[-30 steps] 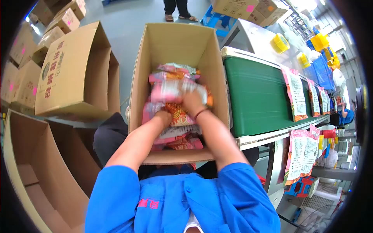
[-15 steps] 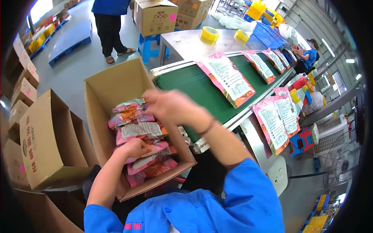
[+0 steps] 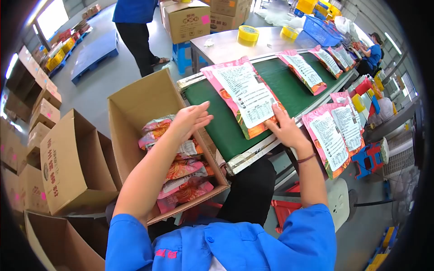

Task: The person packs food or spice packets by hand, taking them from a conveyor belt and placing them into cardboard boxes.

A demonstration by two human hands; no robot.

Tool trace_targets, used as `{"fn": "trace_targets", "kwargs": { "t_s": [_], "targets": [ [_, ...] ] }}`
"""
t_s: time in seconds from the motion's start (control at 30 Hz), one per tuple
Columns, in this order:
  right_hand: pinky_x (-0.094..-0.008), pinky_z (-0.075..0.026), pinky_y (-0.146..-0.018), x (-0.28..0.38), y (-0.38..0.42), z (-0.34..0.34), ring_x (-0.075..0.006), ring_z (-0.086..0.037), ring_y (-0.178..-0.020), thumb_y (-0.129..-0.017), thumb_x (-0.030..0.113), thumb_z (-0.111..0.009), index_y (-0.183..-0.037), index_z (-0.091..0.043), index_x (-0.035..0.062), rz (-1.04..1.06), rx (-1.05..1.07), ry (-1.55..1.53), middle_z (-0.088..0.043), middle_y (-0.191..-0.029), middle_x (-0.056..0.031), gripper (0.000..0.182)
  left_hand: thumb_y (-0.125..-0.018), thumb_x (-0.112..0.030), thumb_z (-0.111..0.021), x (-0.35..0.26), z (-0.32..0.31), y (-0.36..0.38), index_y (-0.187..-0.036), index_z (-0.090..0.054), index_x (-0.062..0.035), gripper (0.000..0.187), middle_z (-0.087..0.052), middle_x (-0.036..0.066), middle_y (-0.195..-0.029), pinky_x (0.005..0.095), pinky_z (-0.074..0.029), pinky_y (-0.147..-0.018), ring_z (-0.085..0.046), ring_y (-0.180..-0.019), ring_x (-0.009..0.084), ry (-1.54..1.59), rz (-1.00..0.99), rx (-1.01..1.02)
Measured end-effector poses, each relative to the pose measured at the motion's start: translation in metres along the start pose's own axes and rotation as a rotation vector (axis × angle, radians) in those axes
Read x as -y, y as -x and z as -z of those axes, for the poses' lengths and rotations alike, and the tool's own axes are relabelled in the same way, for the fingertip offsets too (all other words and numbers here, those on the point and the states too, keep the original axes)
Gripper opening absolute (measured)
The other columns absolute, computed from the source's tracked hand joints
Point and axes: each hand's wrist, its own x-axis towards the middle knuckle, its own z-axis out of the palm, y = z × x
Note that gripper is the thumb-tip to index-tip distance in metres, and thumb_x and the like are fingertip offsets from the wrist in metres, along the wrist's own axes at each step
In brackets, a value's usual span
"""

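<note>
My right hand (image 3: 288, 130) touches the lower right corner of a pink food packet (image 3: 246, 95), its fingers spread over the edge. That packet lies label up at the near end of the green conveyor belt (image 3: 217, 122). Over the right rim of an open cardboard box (image 3: 140, 97), my left hand (image 3: 190, 119) is raised with its fingers stretched out and nothing in it. Several pink and orange packets (image 3: 181, 169) lie stacked in rows inside the box, partly hidden by my left forearm.
More packets (image 3: 302, 71) lie farther up the belt. Two packets (image 3: 329, 137) rest beside it at right. Yellow tape rolls (image 3: 248, 34) stand on a metal table (image 3: 221, 45). Empty cartons (image 3: 74, 165) are at left. Other people (image 3: 135, 27) are farther back.
My left hand has come up out of the box toward the belt. My right hand has moved from above the box to the nearest packet, which sits closer to the belt's near end.
</note>
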Motion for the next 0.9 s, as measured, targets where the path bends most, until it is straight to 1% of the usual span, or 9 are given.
{"fn": "trace_targets", "kwargs": {
  "t_s": [0.03,0.13,0.23,0.53,0.7,0.77,0.8,0.83,0.9],
  "targets": [
    [-0.0443,-0.027,-0.11,0.0,-0.004,0.012,-0.039,-0.037,-0.132,-0.092,0.046,-0.05,-0.135,-0.045,0.0045,-0.013,0.191,-0.115,-0.044,-0.136,-0.0275,0.06,-0.086,-0.043,-0.066,-0.003,-0.013,-0.008,-0.128,-0.043,0.0099,0.071,-0.051,0.025,-0.124,0.037,-0.053,-0.09,-0.059,-0.108,0.0307,-0.043,0.044,-0.017],
    [-0.0416,-0.035,-0.106,-0.028,-0.03,0.019,-0.0411,-0.04,-0.129,-0.088,0.039,-0.06,-0.131,-0.049,0.0004,0.035,-0.152,-0.054,-0.045,-0.134,-0.0294,0.059,-0.08,-0.051,-0.068,-0.009,-0.046,-0.032,-0.124,-0.05,0.0052,0.074,-0.058,0.023,-0.117,0.0417,-0.055,-0.084,-0.063,-0.101,0.0311,-0.203,0.257,-0.006],
    [-0.0453,-0.034,-0.107,-0.065,-0.074,0.013,-0.0443,-0.034,-0.132,-0.083,0.037,-0.066,-0.139,-0.036,-0.002,0.014,-0.262,0.252,-0.037,-0.141,-0.0306,0.074,-0.08,-0.04,-0.072,0.005,-0.055,-0.046,-0.116,-0.06,-0.0041,0.052,-0.065,0.01,-0.106,0.0391,-0.056,-0.076,-0.066,-0.09,0.0221,-0.223,0.092,-0.108],
    [-0.0635,-0.028,-0.104,-0.076,-0.129,-0.007,-0.054,-0.024,-0.133,-0.085,0.026,-0.059,-0.15,-0.013,0.0269,-0.381,-0.134,0.858,-0.019,-0.152,-0.0244,0.08,-0.08,-0.016,-0.07,-0.121,0.053,0.026,-0.093,-0.066,0.0027,0.023,-0.069,0.01,-0.087,0.0321,-0.052,-0.067,-0.066,-0.073,0.0185,-0.696,-0.413,-0.383],
    [-0.0508,-0.048,-0.09,-0.056,-0.162,0.013,-0.0433,-0.057,-0.109,-0.087,0.016,-0.053,-0.147,-0.021,0.021,-0.447,-0.028,0.72,-0.056,-0.124,-0.0243,0.069,-0.084,-0.011,-0.059,-0.088,0.143,0.027,-0.096,-0.067,-0.0097,0.014,-0.065,0.02,-0.094,0.0392,-0.053,-0.072,-0.065,-0.08,0.0367,-1.503,-0.944,-0.389],
    [-0.0456,-0.052,-0.082,-0.071,-0.176,0.022,-0.0386,-0.064,-0.095,-0.087,0.018,-0.054,-0.143,-0.03,0.0162,-0.263,-0.031,0.902,-0.065,-0.104,-0.0218,0.061,-0.079,-0.003,-0.054,-0.03,0.182,0.022,-0.109,-0.06,-0.0009,0.031,-0.059,0.025,-0.109,0.0444,-0.049,-0.085,-0.062,-0.094,0.0386,-1.875,-0.603,-0.429],
    [-0.0455,-0.051,-0.083,-0.064,-0.177,0.033,-0.0385,-0.064,-0.097,-0.086,0.017,-0.057,-0.139,-0.037,0.013,-0.21,0.016,0.869,-0.065,-0.104,-0.0223,0.057,-0.079,-0.003,-0.055,0.019,0.221,0.005,-0.115,-0.055,0.0024,0.037,-0.061,0.025,-0.104,0.0447,-0.049,-0.087,-0.061,-0.096,0.0399,-1.754,-0.633,-0.467],
    [-0.0455,-0.05,-0.083,-0.056,-0.176,0.045,-0.0385,-0.063,-0.098,-0.084,0.016,-0.06,-0.135,-0.043,0.0099,-0.158,0.061,0.839,-0.065,-0.104,-0.0229,0.053,-0.08,-0.005,-0.056,0.051,0.242,0.001,-0.115,-0.057,-0.0002,0.035,-0.061,0.024,-0.108,0.0435,-0.047,-0.091,-0.06,-0.101,0.0377,-1.647,-0.128,-0.435],
    [-0.0438,-0.049,-0.084,-0.045,-0.166,0.075,-0.0389,-0.062,-0.098,-0.08,0.011,-0.065,-0.124,-0.053,0.0043,0.137,0.067,0.439,-0.066,-0.103,-0.0221,0.046,-0.083,-0.008,-0.051,0.085,0.221,0.033,-0.12,-0.057,-0.0032,0.038,-0.062,0.02,-0.117,0.0403,-0.046,-0.093,-0.061,-0.105,0.0337,-1.356,0.124,-0.39]
  ]
}}
